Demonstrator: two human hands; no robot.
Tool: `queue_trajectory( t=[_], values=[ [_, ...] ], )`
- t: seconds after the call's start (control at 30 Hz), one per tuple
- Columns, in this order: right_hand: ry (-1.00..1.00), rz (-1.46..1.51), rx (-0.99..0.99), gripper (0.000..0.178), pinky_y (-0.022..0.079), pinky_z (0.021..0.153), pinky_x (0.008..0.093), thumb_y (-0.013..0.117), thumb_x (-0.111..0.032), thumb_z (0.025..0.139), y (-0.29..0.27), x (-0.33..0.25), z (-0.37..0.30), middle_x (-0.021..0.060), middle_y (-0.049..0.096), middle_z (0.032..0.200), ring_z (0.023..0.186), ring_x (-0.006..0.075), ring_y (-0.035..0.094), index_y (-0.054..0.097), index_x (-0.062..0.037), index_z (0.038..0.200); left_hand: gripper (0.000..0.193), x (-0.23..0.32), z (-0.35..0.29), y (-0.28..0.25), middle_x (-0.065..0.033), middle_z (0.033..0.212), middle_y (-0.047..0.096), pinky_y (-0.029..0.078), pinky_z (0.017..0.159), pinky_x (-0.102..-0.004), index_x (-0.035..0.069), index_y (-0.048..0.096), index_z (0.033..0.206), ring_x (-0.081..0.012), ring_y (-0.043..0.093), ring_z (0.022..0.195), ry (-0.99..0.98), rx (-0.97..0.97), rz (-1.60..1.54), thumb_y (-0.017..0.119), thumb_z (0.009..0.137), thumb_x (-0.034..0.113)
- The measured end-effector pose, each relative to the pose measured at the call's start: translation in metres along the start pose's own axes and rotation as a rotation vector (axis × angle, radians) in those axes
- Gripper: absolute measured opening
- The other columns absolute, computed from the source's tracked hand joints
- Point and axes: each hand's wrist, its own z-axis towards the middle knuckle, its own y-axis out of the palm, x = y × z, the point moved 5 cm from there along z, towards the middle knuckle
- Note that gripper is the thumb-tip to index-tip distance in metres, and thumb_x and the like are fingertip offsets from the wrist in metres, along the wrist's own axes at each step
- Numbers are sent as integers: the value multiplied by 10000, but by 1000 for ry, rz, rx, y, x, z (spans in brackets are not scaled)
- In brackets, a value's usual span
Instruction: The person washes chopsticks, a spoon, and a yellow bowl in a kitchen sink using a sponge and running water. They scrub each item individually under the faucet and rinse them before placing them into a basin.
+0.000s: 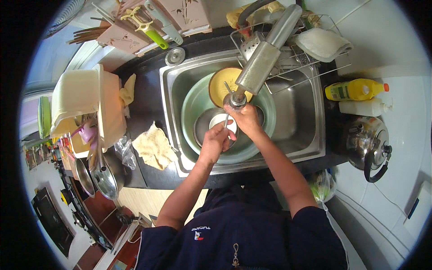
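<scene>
A pale green basin (189, 112) stands in the steel sink (297, 130). Inside it are a yellow bowl (220, 85) with a brown rim, a metal bowl (201, 127) and a small white dish (217, 120). Over the basin, my left hand (217, 143) is closed on a thin metal utensil (226, 120), its exact kind unclear. My right hand (247, 119) is just beyond it, fingers curled right below the faucet (258, 67) outlet. What those fingers hold is hidden. A slim metal piece (228, 87) sticks up beside the outlet.
A wire rack (333, 65) with a white cloth (323, 44) spans the sink's far right. To the right are a yellow bottle (357, 89) and a kettle (366, 141). A beige rag (154, 146), a drain strainer (175, 56) and a cream utensil container (108, 103) are on the left.
</scene>
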Motion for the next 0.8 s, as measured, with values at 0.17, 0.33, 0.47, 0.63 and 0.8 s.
queue_trajectory(
  t=[0.17, 0.33, 0.47, 0.63, 0.8],
  values=[
    [-61, -174, -67, 335, 488, 622, 360, 714, -281, 717, 0, -4, 9, 103, 648, 738, 677, 268, 635, 600, -28, 905, 247, 6, 3, 4, -45, 541, 518, 238, 322, -221, 12, 561, 889, -71, 335, 337, -102, 42, -60, 417, 933, 208],
    [-3, -204, 13, 251, 470, 625, 364, 641, -266, 772, -2, 3, 21, 157, 631, 764, 738, 286, 616, 623, -34, 865, 228, 21, -5, 5, -64, 565, 538, 270, 347, -211, -25, 540, 981, -75, 385, 367, -48, 34, -22, 417, 916, 155],
    [143, -125, -216, 250, 467, 649, 317, 620, -201, 824, 4, 6, 6, 84, 632, 847, 732, 154, 601, 587, 8, 957, 193, 20, 0, 2, -67, 582, 538, 283, 367, -214, -25, 525, 961, -83, 400, 385, -60, 24, -129, 425, 900, 128],
    [183, 210, -307, 281, 512, 581, 282, 659, -133, 790, 8, 0, 4, 43, 601, 872, 746, 134, 588, 557, -12, 1022, 187, 18, 7, 1, -35, 571, 482, 222, 353, -209, 14, 520, 848, -70, 325, 376, -158, 14, -252, 422, 910, 161],
    [267, 231, -131, 272, 512, 503, 230, 658, -167, 801, 6, 3, 5, 42, 616, 826, 715, 98, 580, 569, -22, 1013, 201, 20, 0, 11, -15, 562, 454, 190, 352, -206, 27, 540, 856, -57, 292, 386, -170, -35, -401, 415, 918, 172]
  ],
)
